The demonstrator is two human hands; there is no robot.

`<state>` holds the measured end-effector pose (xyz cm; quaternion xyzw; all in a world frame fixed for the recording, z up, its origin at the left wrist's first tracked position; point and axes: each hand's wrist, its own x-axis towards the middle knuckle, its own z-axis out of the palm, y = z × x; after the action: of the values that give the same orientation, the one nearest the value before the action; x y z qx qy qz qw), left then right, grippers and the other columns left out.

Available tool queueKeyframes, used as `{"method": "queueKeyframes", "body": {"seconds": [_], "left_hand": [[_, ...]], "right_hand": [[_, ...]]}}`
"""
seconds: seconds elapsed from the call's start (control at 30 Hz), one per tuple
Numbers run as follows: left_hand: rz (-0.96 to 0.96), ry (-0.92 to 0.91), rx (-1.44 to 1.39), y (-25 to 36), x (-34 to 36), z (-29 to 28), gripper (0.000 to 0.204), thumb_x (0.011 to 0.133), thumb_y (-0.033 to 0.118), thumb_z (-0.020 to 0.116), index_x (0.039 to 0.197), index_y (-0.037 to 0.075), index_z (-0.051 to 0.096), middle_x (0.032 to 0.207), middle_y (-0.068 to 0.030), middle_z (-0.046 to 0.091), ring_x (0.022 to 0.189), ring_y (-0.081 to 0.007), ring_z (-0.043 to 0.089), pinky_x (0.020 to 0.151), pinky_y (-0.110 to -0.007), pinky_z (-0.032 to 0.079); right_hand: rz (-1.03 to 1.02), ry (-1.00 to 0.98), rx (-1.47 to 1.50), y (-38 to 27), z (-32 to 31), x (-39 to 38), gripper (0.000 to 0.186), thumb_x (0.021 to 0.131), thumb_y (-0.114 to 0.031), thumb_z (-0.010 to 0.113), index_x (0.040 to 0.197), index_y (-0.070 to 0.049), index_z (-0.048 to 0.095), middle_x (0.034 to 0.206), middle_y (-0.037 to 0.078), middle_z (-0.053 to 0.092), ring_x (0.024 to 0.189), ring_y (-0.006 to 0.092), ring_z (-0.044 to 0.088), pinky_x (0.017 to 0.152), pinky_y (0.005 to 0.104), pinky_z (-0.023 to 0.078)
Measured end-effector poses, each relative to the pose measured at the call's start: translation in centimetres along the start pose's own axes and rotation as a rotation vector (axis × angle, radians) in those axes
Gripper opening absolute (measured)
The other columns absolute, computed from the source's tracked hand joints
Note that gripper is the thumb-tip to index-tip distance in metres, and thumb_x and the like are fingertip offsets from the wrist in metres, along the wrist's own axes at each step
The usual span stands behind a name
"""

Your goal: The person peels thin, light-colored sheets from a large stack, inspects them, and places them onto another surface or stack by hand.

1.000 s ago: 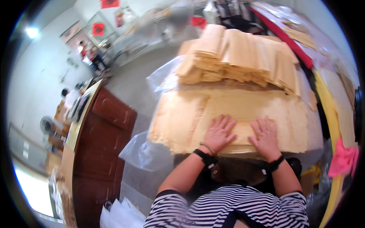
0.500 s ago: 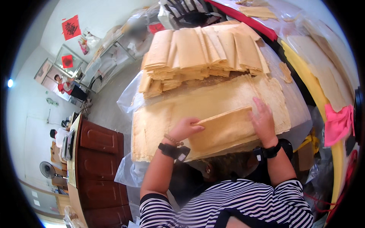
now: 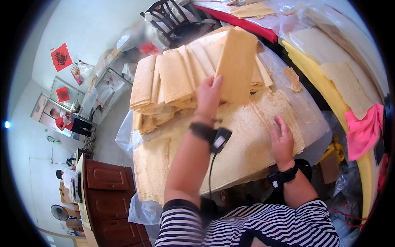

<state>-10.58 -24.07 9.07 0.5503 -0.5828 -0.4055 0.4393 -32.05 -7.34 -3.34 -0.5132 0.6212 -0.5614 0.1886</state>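
Note:
My left hand (image 3: 208, 97) is stretched out over the far part of the table, its fingers closed on the left edge of a folded tan sheet (image 3: 238, 68). The sheet is thin and pliable, much like dried tofu skin, and hangs in front of a pile of similar folded sheets (image 3: 175, 78). Closer to me, a wide stack of flat, unfolded sheets (image 3: 234, 144) covers the table. Above the right end of that stack is my right hand (image 3: 282, 142), open and holding nothing, fingers extended. Both my wrists carry black straps with small devices.
Clear plastic sheeting (image 3: 312, 119) lies under the stacks; a torn scrap (image 3: 292, 78) rests at right. Pink cloth (image 3: 364, 131) and yellow cloth (image 3: 329, 80) line the right-side table. A brown cabinet (image 3: 111, 201) stands left, a dark chair (image 3: 164, 18) beyond. Two people are in the background.
My left hand has carried the folded sheet forward and up, from the flat stack to the folded pile. My right hand has let go of the sheet's right end. The view has shifted.

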Motion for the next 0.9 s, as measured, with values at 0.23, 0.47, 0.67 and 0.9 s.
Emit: {"method": "queueKeyframes", "body": {"seconds": [0.23,0.47,0.67,0.9], "left_hand": [[0.137,-0.059,0.214,-5.5,-5.6,3.1,0.025,0.096,0.021,0.068,0.110,0.001,0.074,0.106,-0.0176,0.076,0.097,-0.0242,0.074,0.084,-0.034,0.057],[0.519,-0.080,0.742,-7.0,-24.1,-6.5,0.028,0.093,0.013,0.069,0.120,0.006,0.070,0.122,-0.0158,0.070,0.113,-0.0337,0.066,0.097,-0.042,0.054],[0.123,0.231,0.670,-10.2,-36.2,-17.4,0.017,0.094,0.016,0.068,0.106,0.008,0.075,0.103,-0.0131,0.075,0.095,-0.0312,0.070,0.084,-0.040,0.057],[0.021,0.326,0.842,-12.5,-44.0,-22.5,0.016,0.095,0.019,0.066,0.103,0.009,0.076,0.094,-0.0120,0.074,0.088,-0.0316,0.070,0.078,-0.041,0.056]], "right_hand": [[-0.196,-0.084,-0.334,0.4,-0.5,0.5,0.039,0.088,-0.015,0.069,0.126,-0.005,0.063,0.130,0.016,0.064,0.121,0.0345,0.058,0.107,0.0450,0.042],[-0.336,-0.117,-0.392,1.7,0.4,-0.3,0.030,0.086,-0.011,0.069,0.115,-0.002,0.066,0.128,0.016,0.063,0.122,0.0362,0.056,0.109,0.0472,0.042],[-0.314,-0.122,-0.488,2.0,0.6,-1.2,0.028,0.089,-0.010,0.068,0.116,-0.002,0.066,0.132,0.017,0.062,0.125,0.0372,0.054,0.108,0.0460,0.042],[-0.364,-0.110,-0.494,3.5,1.1,-0.3,0.025,0.092,-0.009,0.065,0.115,0.000,0.066,0.130,0.019,0.063,0.123,0.0378,0.056,0.107,0.0467,0.043]]}}
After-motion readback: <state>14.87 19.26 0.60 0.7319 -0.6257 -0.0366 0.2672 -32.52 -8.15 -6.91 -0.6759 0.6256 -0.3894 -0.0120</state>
